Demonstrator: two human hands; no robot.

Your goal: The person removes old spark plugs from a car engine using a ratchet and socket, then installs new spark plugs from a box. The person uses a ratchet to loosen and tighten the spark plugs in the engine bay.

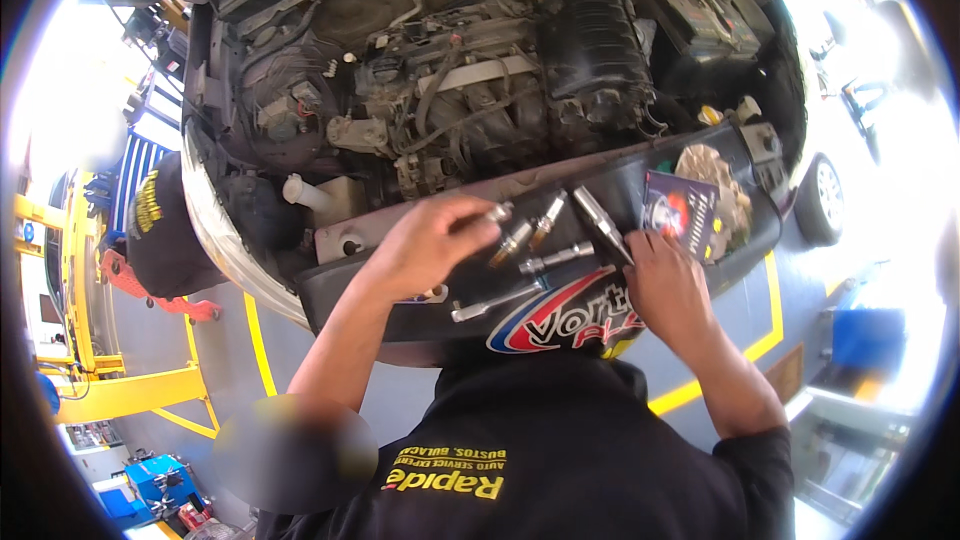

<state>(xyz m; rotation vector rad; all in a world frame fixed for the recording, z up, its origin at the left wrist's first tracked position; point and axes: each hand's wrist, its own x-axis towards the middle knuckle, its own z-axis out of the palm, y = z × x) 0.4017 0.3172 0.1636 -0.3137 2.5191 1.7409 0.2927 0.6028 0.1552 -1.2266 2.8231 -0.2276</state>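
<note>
My left hand (430, 240) is closed in a pinch over the front edge of the engine bay, with a small silvery metal piece (500, 212) at its fingertips; its kind is too small to tell. My right hand (665, 285) curls its fingers at the lower end of a long chrome socket tool (597, 217), which lies tilted on the black fender cover (420, 325). Between the hands lie two spark plugs (514, 240), side by side. Just below them are a chrome socket extension (557, 258) and a longer metal bar (500, 301).
A dark printed box (680, 215) and crumpled brown paper (722, 180) sit beyond my right hand. The open engine bay holds the engine (470, 90), a battery (710, 25) and a white-capped reservoir (310, 195). Another person in a dark shirt (175, 225) is at the left.
</note>
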